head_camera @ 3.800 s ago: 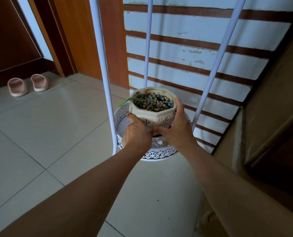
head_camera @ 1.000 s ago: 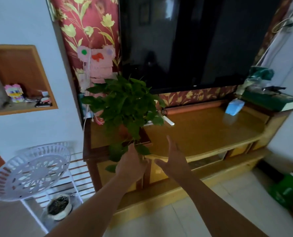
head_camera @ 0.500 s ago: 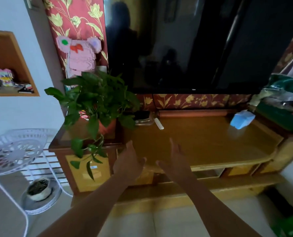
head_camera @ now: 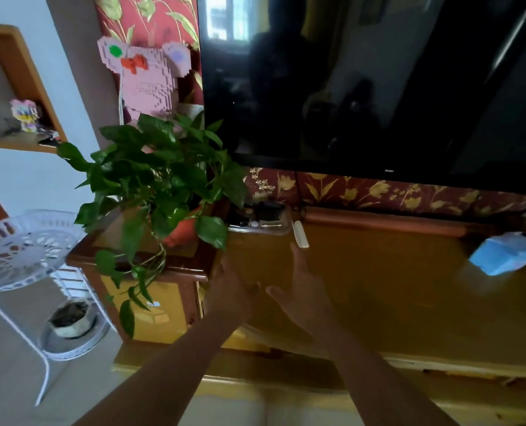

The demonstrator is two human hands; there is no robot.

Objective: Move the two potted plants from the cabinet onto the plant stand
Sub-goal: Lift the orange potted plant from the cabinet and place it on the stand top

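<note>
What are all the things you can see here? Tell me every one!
Leafy plant: 1, green leaves, orange-red pot, on the cabinet's raised left end.
Small potted plant: 1, cream pot, on the stand's lower tray.
Plant stand: 1, white lacy metal, left of the cabinet; top tray holds nothing.
Cabinet: 1, glossy yellow-brown wood, under the TV.
TV: 1, black, switched off, above the cabinet.
Block figure: 1, pink with a red bow, behind the leafy plant.
Tissue pack: 1, blue, cabinet's right side.
Remote: 1, white, near the cabinet's back.
Toy: 1, pink and yellow, in the wall niche.
Left hand: 1, open, empty, over the cabinet.
Right hand: 1, open, empty, beside it.
</note>
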